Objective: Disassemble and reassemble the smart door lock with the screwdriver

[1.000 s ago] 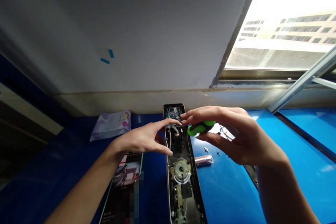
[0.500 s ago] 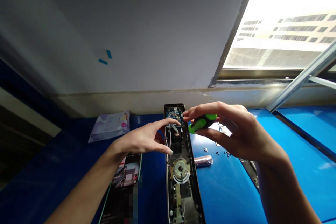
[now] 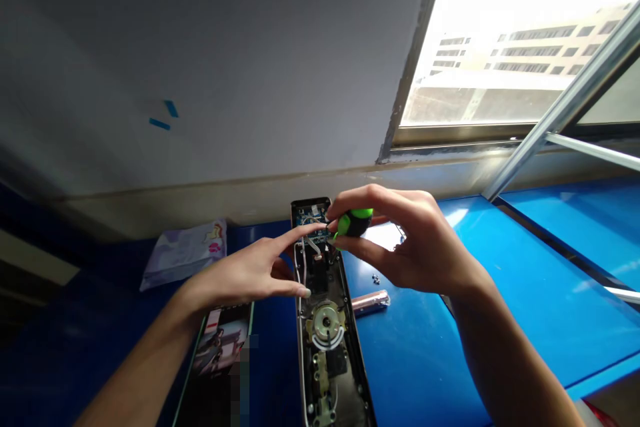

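On the blue table [image 3: 410, 353], a long, narrow open housing [image 3: 315, 277] lies lengthwise, far end near the wall [image 3: 250, 203]. A blue circuit board [image 3: 303, 219] sits at that end; pale wires [image 3: 313, 245] run from it toward the middle, and a round metal part [image 3: 327, 322] lies nearer the wearer.

Left hand [image 3: 250, 270]: spread, grasping nothing; thumb at the housing's left side, index finger extended over the board's lower edge. Fingertip contact with the board cannot be told.

Right hand [image 3: 415, 233]: thumb and fingers closed around a green-and-black screwdriver [image 3: 356, 221], held above the housing's right edge beside the board. Whether its tip touches anything is unclear.

Right of the housing: a wrapped pinkish cylinder [image 3: 371, 303], with small screws [image 3: 376, 279] just beyond it. Left: a pale purple packet [image 3: 185, 253] and, nearer, a dark flat panel bearing a picture [image 3: 220, 343].
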A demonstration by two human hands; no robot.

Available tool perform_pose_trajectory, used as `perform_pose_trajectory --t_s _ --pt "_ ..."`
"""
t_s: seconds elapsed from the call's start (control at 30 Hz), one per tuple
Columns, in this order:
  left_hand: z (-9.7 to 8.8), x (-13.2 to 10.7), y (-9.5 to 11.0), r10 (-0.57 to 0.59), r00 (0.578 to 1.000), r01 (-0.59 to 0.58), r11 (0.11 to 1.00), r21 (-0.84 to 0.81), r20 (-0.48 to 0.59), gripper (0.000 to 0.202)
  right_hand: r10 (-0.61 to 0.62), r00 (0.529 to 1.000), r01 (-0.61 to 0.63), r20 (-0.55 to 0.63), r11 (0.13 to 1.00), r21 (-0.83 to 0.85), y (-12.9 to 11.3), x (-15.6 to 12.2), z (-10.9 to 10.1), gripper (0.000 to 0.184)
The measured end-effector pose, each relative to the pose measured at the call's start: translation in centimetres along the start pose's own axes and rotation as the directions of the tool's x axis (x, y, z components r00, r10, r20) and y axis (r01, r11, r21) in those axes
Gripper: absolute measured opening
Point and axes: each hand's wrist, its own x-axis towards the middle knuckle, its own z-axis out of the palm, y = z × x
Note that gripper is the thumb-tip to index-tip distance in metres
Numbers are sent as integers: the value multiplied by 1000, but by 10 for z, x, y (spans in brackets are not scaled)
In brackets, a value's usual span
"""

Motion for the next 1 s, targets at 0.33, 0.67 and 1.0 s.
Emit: perform_pose_trajectory --t_s 0.33,0.67,1.0 --pt "21 3 42 412 862 -226 833 506 -294 36 176 983 -162 56 966 -204 9 -11 -42 20" --pt "68 27 39 567 823 -395 620 678 -39 23 428 853 -332 299 887 -322 46 -11 -35 24" --pt "69 27 37 541 840 -380 641 667 -41 23 441 836 -328 327 879 -347 52 -7 -30 25"
